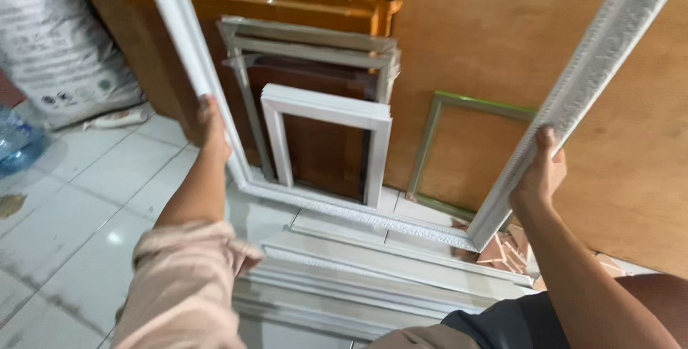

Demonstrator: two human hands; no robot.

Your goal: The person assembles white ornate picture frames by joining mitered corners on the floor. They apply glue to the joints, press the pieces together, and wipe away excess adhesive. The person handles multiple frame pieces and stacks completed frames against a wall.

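Note:
I hold up a large white ornate picture frame in front of me, tilted so its lower rail runs down to the right. My left hand grips its left rail. My right hand grips its embossed right rail, thumb up along the moulding. Through the frame's opening I see smaller frames leaning against a wooden board.
A stack of white and grey frames and a green-edged frame lean on brown plywood boards. White frame mouldings lie on the tiled floor near my knees. A large printed sack and a blue water bottle stand at the left.

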